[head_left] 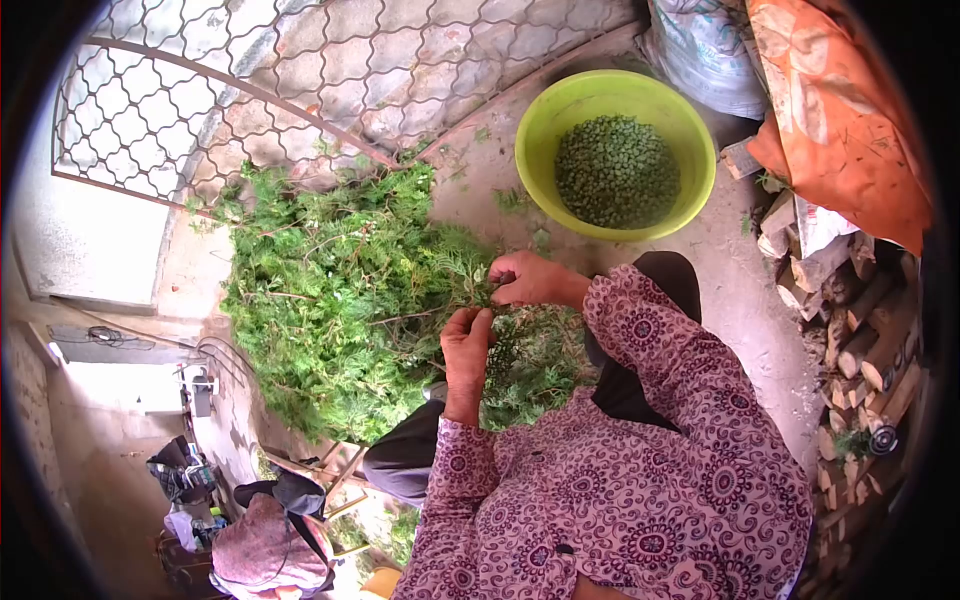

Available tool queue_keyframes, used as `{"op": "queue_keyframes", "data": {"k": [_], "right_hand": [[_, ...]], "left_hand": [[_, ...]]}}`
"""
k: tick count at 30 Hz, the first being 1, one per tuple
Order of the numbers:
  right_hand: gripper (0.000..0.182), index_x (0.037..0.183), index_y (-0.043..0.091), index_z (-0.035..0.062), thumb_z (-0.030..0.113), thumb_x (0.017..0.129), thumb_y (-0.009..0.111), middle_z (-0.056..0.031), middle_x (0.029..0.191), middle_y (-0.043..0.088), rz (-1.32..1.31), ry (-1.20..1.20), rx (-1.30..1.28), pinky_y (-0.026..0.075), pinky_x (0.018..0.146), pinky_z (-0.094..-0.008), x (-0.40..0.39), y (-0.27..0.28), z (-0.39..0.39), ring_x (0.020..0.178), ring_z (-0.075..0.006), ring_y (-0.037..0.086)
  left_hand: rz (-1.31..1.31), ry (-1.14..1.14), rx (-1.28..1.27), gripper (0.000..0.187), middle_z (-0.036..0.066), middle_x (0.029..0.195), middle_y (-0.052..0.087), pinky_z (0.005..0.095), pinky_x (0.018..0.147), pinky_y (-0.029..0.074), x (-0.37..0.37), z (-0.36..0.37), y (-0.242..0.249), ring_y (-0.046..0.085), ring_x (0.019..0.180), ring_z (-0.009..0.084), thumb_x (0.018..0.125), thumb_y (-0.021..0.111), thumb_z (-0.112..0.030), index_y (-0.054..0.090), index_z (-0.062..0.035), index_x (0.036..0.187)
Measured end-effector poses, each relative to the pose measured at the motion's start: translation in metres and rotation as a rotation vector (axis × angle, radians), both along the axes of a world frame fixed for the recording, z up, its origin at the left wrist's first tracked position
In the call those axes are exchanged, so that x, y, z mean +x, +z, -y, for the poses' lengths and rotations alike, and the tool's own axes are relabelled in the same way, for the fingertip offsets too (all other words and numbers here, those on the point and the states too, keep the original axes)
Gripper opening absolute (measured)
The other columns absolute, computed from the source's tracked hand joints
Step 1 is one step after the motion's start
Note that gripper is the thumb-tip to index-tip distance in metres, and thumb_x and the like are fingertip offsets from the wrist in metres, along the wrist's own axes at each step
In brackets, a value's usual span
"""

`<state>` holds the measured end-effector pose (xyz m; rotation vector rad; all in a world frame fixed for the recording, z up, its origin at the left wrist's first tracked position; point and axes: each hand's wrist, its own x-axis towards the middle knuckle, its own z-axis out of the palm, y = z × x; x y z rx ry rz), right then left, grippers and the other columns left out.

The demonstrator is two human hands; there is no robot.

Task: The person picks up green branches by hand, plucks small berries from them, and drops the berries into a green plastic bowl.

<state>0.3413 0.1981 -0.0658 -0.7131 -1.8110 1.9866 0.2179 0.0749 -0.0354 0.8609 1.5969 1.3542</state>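
My left hand (pixel 466 350) is closed, thumb against fingers, on a leafy evergreen sprig (pixel 503 342) that hangs beside it. Just above and to the right, my right hand (pixel 522 279) has its fingers curled together. A small dark bit shows at its fingertips, too small to name. Under and left of both hands spreads a big pile of cut green branches (pixel 330 290) with feathery leaves. Beyond my right hand stands a yellow-green tub (pixel 530 130), partly filled with small round green cones or berries (pixel 615 170).
A metal lattice gate (pixel 330 120) stands behind the pile. Stacked firewood (pixel 860 350), an orange sack (pixel 840 110) and a white sack (pixel 705 60) are at the right. Another person (pixel 270 545) in a dark hat sits at the lower left.
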Motion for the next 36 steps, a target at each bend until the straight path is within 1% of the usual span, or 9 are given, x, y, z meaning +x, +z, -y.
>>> {"op": "queue_keyframes", "data": {"k": [6,9,12,15,17,21,23,26,36], "right_hand": [[0.025,0.084,0.055,-0.0033,0.014,0.066,0.063,-0.0066,0.063,0.055,0.031,-0.108,0.459,0.042,0.05,-0.0251,-0.003,-0.002,0.007,0.056,-0.0113,0.054],[0.019,0.081,0.055,-0.0009,0.013,0.07,0.062,-0.0059,0.063,0.055,-0.024,-0.124,0.238,0.04,0.047,-0.0238,-0.005,-0.006,0.009,0.051,-0.0097,0.052],[0.015,0.081,0.055,0.0009,0.014,0.074,0.061,-0.0047,0.062,0.055,-0.19,-0.097,-0.267,0.04,0.045,-0.0232,-0.008,-0.013,0.007,0.05,-0.0095,0.051],[0.011,0.081,0.054,0.0025,0.012,0.077,0.059,-0.0043,0.061,0.055,-0.184,-0.352,-0.389,0.039,0.043,-0.0221,-0.004,-0.018,-0.011,0.048,-0.0098,0.05],[0.01,0.08,0.053,0.0024,0.011,0.078,0.057,-0.0044,0.06,0.054,-0.478,-0.443,-0.75,0.038,0.042,-0.0208,0.002,-0.002,-0.023,0.048,-0.0097,0.049],[0.01,0.082,0.053,0.0033,0.012,0.079,0.057,-0.0045,0.062,0.056,-0.468,-0.276,-0.674,0.038,0.043,-0.0203,0.01,0.011,-0.009,0.05,-0.0092,0.049],[0.014,0.082,0.054,0.0038,0.016,0.078,0.06,-0.0036,0.063,0.056,-0.348,0.054,-0.562,0.037,0.043,-0.0189,0.011,0.014,-0.001,0.053,-0.0082,0.051],[0.02,0.079,0.056,0.0051,0.023,0.075,0.065,-0.002,0.064,0.056,-0.16,0.09,-0.322,0.038,0.044,-0.0193,0.008,0.012,0.009,0.055,-0.0074,0.052],[0.026,0.076,0.056,0.0034,0.025,0.072,0.069,-0.0011,0.061,0.054,-0.172,0.047,-0.376,0.037,0.044,-0.0189,-0.002,0.009,0.015,0.052,-0.0079,0.05]], "left_hand": [[0.049,0.037,-0.076,0.008,-0.006,0.057,0.048,0.0165,0.039,0.025,0.009,-0.003,-0.002,0.036,0.044,0.001,0.081,0.059,-0.009,0.057,-0.0025,0.075],[0.069,0.091,-0.047,0.008,-0.007,0.056,0.046,0.0168,0.037,0.022,0.009,-0.005,-0.007,0.033,0.042,0.0004,0.08,0.059,-0.008,0.058,-0.0032,0.074],[0.146,0.156,-0.017,0.008,-0.007,0.055,0.044,0.0172,0.037,0.022,0.011,-0.007,0.001,0.032,0.041,0.0004,0.08,0.059,-0.008,0.058,-0.003,0.074],[0.127,0.148,-0.019,0.009,-0.006,0.054,0.043,0.0173,0.037,0.022,0.011,-0.003,0.003,0.031,0.042,0.0004,0.08,0.058,-0.008,0.057,-0.0028,0.073],[0.163,0.169,-0.015,0.008,-0.004,0.057,0.046,0.0182,0.039,0.027,0.01,0.0,0.005,0.035,0.043,0.0025,0.082,0.057,-0.009,0.056,-0.0031,0.075],[0.153,0.215,0.046,0.007,-0.002,0.062,0.049,0.0194,0.042,0.033,-0.009,0.0,-0.013,0.04,0.046,0.0054,0.083,0.055,-0.009,0.054,-0.0034,0.079],[0.183,0.234,0.029,0.007,0.0,0.064,0.051,0.0204,0.045,0.037,-0.01,-0.001,-0.013,0.044,0.049,0.0076,0.084,0.053,-0.01,0.054,-0.0035,0.082],[0.188,0.211,0.043,0.007,0.0,0.064,0.051,0.0202,0.045,0.037,-0.007,-0.002,-0.009,0.044,0.049,0.0073,0.084,0.053,-0.01,0.053,-0.0037,0.082],[0.21,0.19,0.035,0.008,-0.003,0.057,0.046,0.0187,0.042,0.03,0.007,-0.002,0.001,0.037,0.045,0.0052,0.084,0.054,-0.011,0.054,-0.0056,0.079]]}}
